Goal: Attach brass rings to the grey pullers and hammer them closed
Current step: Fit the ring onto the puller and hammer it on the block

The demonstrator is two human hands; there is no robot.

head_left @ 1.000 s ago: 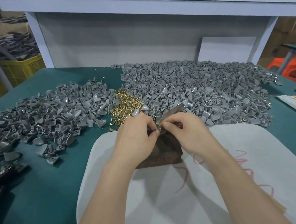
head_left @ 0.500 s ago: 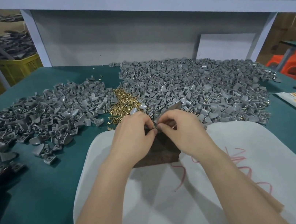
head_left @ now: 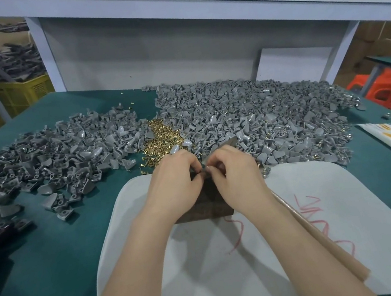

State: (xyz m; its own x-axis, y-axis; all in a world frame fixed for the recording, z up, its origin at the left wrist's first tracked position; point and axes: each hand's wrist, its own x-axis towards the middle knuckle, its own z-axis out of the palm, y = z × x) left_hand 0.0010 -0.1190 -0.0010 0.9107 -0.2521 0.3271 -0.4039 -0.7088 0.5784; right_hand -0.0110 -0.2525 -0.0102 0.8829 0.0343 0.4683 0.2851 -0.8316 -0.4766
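Fingertips of both hands meet at the centre of the frame, the left hand (head_left: 177, 183) and right hand (head_left: 239, 176) curled inward and pinching one small grey puller (head_left: 203, 165) between them, just above the dark block (head_left: 210, 206) that sits at the upper edge of the white mat (head_left: 324, 204). Whether a brass ring is already in the pinch cannot be told; the fingers hide it. This looks like the threading step, with hammering not yet begun.

To do it well, one hand should hold the puller steady with its hole facing the other, while the other feeds the ring's open end straight through. The piece should then go flat on the block before any blow. The loose brass rings (head_left: 160, 140) lie just above the hands, between the left heap of pullers (head_left: 52, 164) and the right heap of pullers (head_left: 260, 112), so the next ones are close to reach. A wooden handle (head_left: 316, 231) runs under the right forearm at lower right.
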